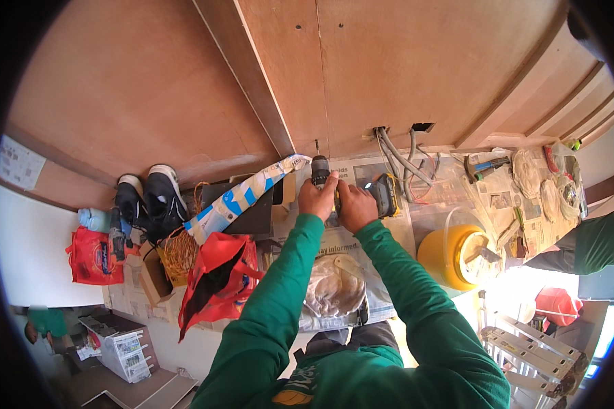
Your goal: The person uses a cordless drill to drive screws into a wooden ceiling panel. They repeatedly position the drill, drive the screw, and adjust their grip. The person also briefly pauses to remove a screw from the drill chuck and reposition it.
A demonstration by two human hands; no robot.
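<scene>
Both my hands hold a black and yellow cordless drill (320, 168), its chuck pointing away from me at the wood panel (361, 75). A thin bit extends from the chuck to the lower part of that panel; whether it touches cannot be made out. My left hand (315, 198) is closed around the left side of the drill's body, just behind the chuck. Closed on the handle side is my right hand (357, 206), with the battery pack (387, 195) sticking out beyond it. Newspaper (338, 240) covers the surface beneath the drill.
Grey cables (406, 160) come out of cut holes right of the drill. A yellow bucket (450, 255) and a hammer (472, 169) stand to the right. Left are a wrapped roll (242, 198), black shoes (164, 198) and a red bag (218, 276). Another person (593, 245) is at far right, near a ladder (525, 344).
</scene>
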